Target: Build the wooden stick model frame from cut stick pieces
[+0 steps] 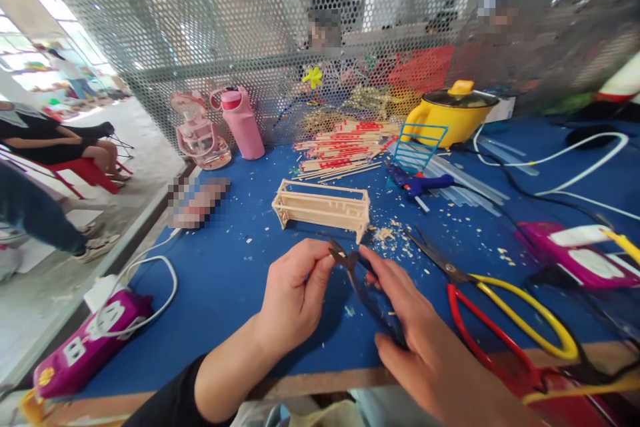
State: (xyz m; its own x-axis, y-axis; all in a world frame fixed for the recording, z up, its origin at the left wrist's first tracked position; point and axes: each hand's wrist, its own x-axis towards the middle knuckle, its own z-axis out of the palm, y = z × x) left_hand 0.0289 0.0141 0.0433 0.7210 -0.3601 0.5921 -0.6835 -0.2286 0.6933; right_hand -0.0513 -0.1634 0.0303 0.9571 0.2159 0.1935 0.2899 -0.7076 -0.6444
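My right hand [415, 327] is wrapped around dark-handled cutting pliers [356, 277], whose jaws point up and to the left. At the jaws, my left hand [297, 287] pinches a small pale piece of wood [341, 254], mostly hidden by the fingers. Just beyond both hands stands a small rack-like frame [323, 207] built from thin wooden sticks. Wood chips [385, 235] lie scattered to its right. Large scissors [453, 272] with one red and one yellow handle rest open to the right of my right hand.
Bundled wooden sticks [345, 150] lie at the back. A blue glue gun [417, 181], a blue wire stand [420, 145] and a yellow pot [453, 120] are at the right rear. Two bottles, one a pink bottle [243, 123], stand by the mesh. Purple power strips [95, 340] flank the table.
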